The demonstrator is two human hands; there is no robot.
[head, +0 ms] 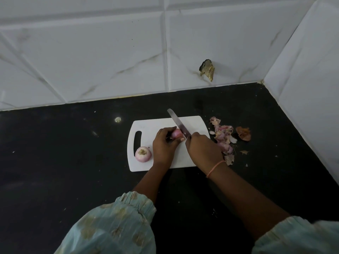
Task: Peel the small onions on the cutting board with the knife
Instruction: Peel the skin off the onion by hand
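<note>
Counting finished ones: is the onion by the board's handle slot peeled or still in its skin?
Peeled: the onion shows smooth pale pink flesh, no papery skin.

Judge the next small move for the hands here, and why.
Probably press the steel-bladed knife down to trim the end of the small pink onion: the left hand pins it on the white plastic cutting board, and the right hand has the blade resting across it.

A white cutting board (192,123) with a slot handle at its left end lies on the black worktop. One small pinkish onion (143,154) sits at the board's front-left corner, cut end up. A second onion (176,133) is held mid-board. The knife (178,125) blade slants across it, tip toward the board's back edge.
</note>
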